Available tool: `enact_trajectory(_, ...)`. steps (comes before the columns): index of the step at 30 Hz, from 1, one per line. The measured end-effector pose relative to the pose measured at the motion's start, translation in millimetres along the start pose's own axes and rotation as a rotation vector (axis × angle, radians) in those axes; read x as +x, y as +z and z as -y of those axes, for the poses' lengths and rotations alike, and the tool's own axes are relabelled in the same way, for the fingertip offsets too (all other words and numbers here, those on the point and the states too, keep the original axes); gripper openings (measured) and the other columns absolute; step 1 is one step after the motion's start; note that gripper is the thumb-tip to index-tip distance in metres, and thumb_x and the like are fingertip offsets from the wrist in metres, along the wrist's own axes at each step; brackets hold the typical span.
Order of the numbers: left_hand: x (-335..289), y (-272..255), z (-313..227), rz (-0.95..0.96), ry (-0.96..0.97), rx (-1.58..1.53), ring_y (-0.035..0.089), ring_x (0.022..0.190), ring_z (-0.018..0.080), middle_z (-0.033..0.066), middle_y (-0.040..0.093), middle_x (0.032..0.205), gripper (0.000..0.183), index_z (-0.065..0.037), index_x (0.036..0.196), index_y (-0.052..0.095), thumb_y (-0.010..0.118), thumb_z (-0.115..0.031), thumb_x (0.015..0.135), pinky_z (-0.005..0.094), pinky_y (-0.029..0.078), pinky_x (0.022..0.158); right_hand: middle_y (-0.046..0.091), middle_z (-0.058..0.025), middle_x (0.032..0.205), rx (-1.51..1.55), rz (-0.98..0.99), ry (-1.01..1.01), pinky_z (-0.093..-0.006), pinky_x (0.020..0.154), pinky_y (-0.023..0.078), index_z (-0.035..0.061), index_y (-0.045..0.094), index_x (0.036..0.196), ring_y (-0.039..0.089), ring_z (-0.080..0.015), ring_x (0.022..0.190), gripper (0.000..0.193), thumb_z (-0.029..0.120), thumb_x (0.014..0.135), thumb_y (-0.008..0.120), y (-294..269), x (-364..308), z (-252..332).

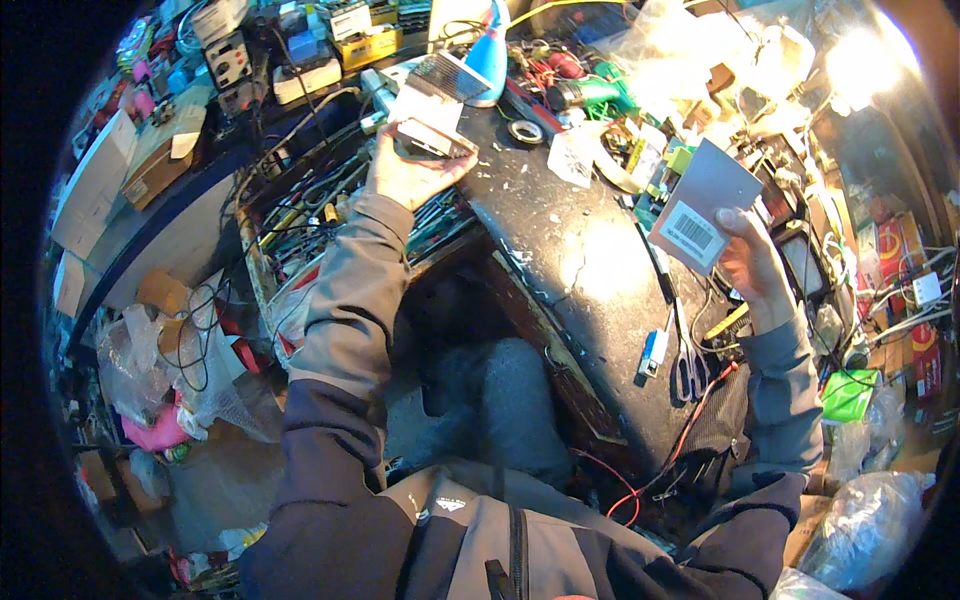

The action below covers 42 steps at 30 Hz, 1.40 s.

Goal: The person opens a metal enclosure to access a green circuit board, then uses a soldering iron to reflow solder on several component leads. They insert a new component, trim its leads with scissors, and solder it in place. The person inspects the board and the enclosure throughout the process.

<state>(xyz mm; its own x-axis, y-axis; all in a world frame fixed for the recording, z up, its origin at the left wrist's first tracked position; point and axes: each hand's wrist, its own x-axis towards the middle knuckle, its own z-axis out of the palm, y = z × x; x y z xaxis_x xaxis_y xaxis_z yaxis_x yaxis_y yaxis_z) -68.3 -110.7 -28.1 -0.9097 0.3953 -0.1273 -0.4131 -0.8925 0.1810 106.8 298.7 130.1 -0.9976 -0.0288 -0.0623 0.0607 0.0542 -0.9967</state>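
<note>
My left hand (408, 172) is raised at the far left end of the dark worktop (560, 250) and grips a phone (432, 140) by its lower edge, screen side up. A white card (428, 100) lies just beyond the phone. My right hand (750, 262) is out to the right and pinches a flat grey packet (703, 202) with a barcode label at its lower corner. The packet is held upright above the bench's cluttered right side.
A blue-and-white stand (490, 55) rises behind the phone. A tape roll (526, 131), green tool (590, 92), scissors (688, 372) and a small blue-white tool (652, 352) lie on the worktop. An open drawer of tools (320, 200) sits left; red wires (690, 425) hang off the front.
</note>
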Motion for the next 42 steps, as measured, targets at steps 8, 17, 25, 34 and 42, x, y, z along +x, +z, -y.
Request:
enact_trajectory(8, 21.2, 0.6, -11.8, -0.024, -0.137, -0.11, 0.017, 0.147, 0.055, 0.0314, 0.01, 0.162, 0.109, -0.001, 0.158, 0.01, 0.061, -0.066, 0.087, 0.0673, 0.027, 0.118, 0.068, -0.0091, 0.117, 0.109, -0.101, 0.058, -0.0357, 0.096, 0.051, 0.0042, 0.061, 0.125, 0.066, -0.021, 0.106, 0.048, 0.028, 0.086, 0.075, -16.0, -10.1, -15.9)
enact_trajectory(17, 17.9, -21.6, -19.0, -0.002, -0.36, -0.047, 0.038, 0.142, 0.0484, 0.0377, 0.017, 0.16, 0.147, 0.011, 0.156, 0.005, 0.059, -0.093, 0.066, 0.0555, 0.047, 0.107, 0.066, -0.0111, 0.123, 0.25, 0.042, 0.046, -0.0418, 0.1, 0.05, 0.0027, 0.057, 0.132, 0.066, -0.0253, 0.111, 0.055, 0.031, 0.086, 0.071, -34.3, -29.3, -35.6)
enact_trajectory(25, -53.7, 3.0, 40.5, 0.176, -0.166, 0.742, 0.073, 0.097, 0.0298, 0.0234, 0.069, 0.118, 0.066, 0.004, 0.121, 0.062, 0.052, -0.058, 0.1, 0.041, 0.062, 0.086, 0.066, -0.0164, 0.125, 0.493, 0.28, 0.0, -0.0433, 0.103, 0.049, -0.0036, 0.057, 0.132, 0.065, -0.0308, 0.114, 0.065, 0.027, 0.077, 0.072, -47.1, -47.7, -54.8)
enact_trajectory(34, -140.9, 20.1, 166.7, 0.329, 0.092, 0.998, 0.022, 0.15, 0.0414, 0.0301, 0.021, 0.16, 0.132, 0.005, 0.157, 0.005, 0.095, -0.037, 0.07, 0.0505, 0.022, 0.123, 0.063, -0.013, 0.124, 0.229, 0.105, 0.005, -0.0407, 0.105, 0.046, -0.0017, 0.052, 0.134, 0.061, -0.0245, 0.117, 0.063, 0.019, 0.079, 0.073, -11.1, -62.9, -55.3)
enact_trajectory(42, -142.7, 45.7, 245.8, 0.233, 0.293, 1.039, 0.035, 0.142, 0.0303, 0.0236, 0.035, 0.148, 0.138, 0.008, 0.153, 0.001, 0.099, -0.027, 0.062, 0.0411, 0.029, 0.119, 0.06, -0.0177, 0.134, 0.624, 0.298, 0.061, -0.0511, 0.111, 0.043, -0.0007, 0.051, 0.138, 0.057, -0.0346, 0.125, 0.073, 0.02, 0.071, 0.073, 8.0, -46.1, -93.6)
